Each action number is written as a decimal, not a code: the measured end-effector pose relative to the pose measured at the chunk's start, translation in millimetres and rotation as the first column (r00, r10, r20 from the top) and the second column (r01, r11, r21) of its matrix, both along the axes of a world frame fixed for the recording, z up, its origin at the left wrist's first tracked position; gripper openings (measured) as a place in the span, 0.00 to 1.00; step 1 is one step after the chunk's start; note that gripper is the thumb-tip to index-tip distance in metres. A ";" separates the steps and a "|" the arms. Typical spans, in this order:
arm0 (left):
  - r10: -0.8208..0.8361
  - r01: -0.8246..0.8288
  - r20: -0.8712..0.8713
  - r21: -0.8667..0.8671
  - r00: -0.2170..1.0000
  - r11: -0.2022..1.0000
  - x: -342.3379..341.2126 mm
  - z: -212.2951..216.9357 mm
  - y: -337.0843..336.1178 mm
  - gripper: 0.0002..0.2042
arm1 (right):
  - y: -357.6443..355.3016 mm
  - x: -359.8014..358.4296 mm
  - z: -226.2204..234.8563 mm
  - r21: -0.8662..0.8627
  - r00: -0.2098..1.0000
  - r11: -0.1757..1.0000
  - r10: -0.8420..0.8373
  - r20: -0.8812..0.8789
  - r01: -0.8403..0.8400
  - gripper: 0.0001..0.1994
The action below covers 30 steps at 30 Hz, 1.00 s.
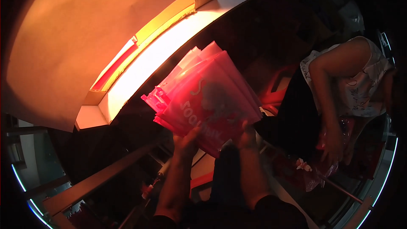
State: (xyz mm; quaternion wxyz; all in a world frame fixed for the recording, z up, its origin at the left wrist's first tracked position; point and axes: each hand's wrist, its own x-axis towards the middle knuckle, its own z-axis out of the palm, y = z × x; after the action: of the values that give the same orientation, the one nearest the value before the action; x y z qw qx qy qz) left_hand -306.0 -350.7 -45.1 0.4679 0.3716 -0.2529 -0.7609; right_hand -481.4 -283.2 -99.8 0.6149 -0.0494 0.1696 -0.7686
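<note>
A fanned stack of pink plastic bags (212,89) with pale printing is held up in front of me. My left hand (186,141) is closed on the lower left edge of the stack, thumb on top. On the lower right edge my right hand (246,138) grips the same stack. The bags lie loosely over one another, their corners spread at the top and left. The fingers under the stack are hidden.
At the upper left is a big tan board (85,25) beside a brightly lit ledge (157,55), with a pink strip (114,68) along it. A person in a patterned sleeveless top (356,85) sits at the right, handling pinkish plastic (345,133). Behind the bags stands a red chair (275,93).
</note>
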 end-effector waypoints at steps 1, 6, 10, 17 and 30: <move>0.011 -0.009 0.033 -0.060 0.999 0.998 2.5 4.1 -0.9 0.35 | 3.8 7.3 -0.4 0.130 0.923 0.991 0.018 -0.384 0.034 0.31; 0.006 -0.016 -0.064 -0.158 0.998 0.987 4.8 42.4 -26.6 0.32 | -33.4 18.2 37.3 0.222 0.830 0.974 0.097 -0.549 0.033 0.29; 0.063 -0.057 0.024 -0.192 0.998 0.980 21.4 65.9 -29.4 0.28 | -80.1 43.5 88.7 0.203 0.975 0.970 0.167 -0.149 -0.135 0.25; -0.036 0.303 0.625 -0.327 0.780 0.895 98.5 -17.8 84.1 0.26 | -164.0 84.3 112.8 -0.053 0.985 0.985 0.168 0.041 -0.165 0.20; 0.151 0.311 0.988 -0.156 0.039 0.938 322.8 -102.4 259.6 0.24 | -207.9 46.4 95.9 0.060 0.975 0.995 0.089 -0.203 -0.079 0.16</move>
State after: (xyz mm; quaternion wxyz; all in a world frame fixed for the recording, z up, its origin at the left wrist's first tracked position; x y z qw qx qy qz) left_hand 16.8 -91.1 -147.5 0.1719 0.6935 -0.6491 -0.2609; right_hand -435.0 -491.1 -3.8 0.6271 -0.1195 0.2498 -0.7281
